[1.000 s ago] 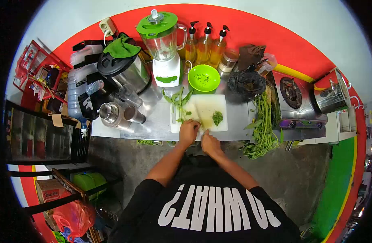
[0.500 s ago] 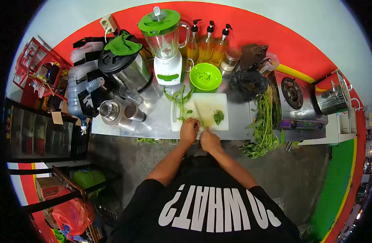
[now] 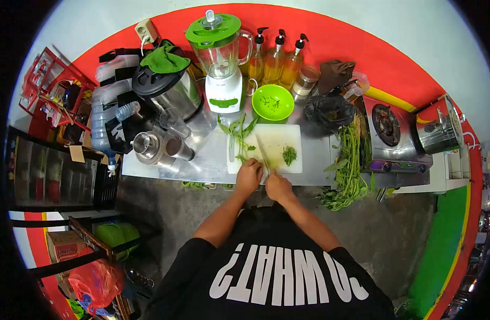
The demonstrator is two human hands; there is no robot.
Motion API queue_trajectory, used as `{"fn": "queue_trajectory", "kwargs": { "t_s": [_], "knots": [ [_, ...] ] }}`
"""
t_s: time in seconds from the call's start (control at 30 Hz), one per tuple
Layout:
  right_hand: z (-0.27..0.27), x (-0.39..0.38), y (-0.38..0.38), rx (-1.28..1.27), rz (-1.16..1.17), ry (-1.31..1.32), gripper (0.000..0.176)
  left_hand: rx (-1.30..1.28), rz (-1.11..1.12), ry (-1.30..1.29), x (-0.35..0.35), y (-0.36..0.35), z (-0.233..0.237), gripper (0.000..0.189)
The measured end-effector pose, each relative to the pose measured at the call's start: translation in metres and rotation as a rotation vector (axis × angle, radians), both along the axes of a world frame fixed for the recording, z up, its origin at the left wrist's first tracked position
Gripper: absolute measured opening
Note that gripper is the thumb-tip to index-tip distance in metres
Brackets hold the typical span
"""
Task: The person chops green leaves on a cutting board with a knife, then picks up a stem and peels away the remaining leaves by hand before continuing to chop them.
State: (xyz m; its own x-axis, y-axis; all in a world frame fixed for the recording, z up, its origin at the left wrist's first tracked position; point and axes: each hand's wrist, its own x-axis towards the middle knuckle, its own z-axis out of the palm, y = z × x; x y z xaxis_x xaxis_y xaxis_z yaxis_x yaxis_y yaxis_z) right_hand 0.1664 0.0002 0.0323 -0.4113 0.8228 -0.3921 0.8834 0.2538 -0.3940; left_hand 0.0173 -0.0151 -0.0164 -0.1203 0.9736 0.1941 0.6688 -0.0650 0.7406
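Concrete floor (image 3: 159, 213) shows under the near edge of the steel bench (image 3: 202, 168). There the left hand (image 3: 248, 177) lies on the white cutting board (image 3: 279, 137), fingers curled together over the near ends of the leafy stems (image 3: 238, 140). Just beside it, the right hand (image 3: 278, 186) has its fingers closed around the knife (image 3: 262, 153), blade pointing away. A chopped pile (image 3: 289, 155) lies to the blade's right. Further back stand a green bowl (image 3: 272, 109), blender (image 3: 221, 58) and pump bottles (image 3: 277, 53), against a red wall (image 3: 330, 34). A gas stove (image 3: 386, 125) sits far right.
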Motion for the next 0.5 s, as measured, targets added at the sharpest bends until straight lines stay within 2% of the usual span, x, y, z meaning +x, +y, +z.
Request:
{"fn": "queue_trajectory", "kwargs": {
  "t_s": [0.07, 0.17, 0.27, 0.4, 0.5],
  "knots": [
    [0.005, -0.007, -0.005, -0.109, -0.11, -0.068, 0.041, 0.062, -0.022, 0.1, -0.002, -0.001, 0.007, 0.015],
    [-0.016, -0.008, -0.009, -0.043, -0.13, -0.047, 0.043, 0.071, -0.008, 0.117, -0.003, 0.001, 0.005, 0.014],
    [-0.002, -0.008, -0.001, -0.039, -0.117, 0.007, 0.043, 0.073, 0.007, 0.173, -0.001, 0.002, 0.004, 0.014],
    [-0.006, -0.005, 0.003, -0.105, -0.064, -0.029, 0.041, 0.078, 0.005, 0.156, -0.002, 0.003, 0.004, 0.015],
    [-0.005, -0.007, -0.011, -0.063, -0.107, -0.038, 0.04, 0.043, 0.039, 0.101, -0.001, 0.004, 0.005, 0.017]
  ]
}}
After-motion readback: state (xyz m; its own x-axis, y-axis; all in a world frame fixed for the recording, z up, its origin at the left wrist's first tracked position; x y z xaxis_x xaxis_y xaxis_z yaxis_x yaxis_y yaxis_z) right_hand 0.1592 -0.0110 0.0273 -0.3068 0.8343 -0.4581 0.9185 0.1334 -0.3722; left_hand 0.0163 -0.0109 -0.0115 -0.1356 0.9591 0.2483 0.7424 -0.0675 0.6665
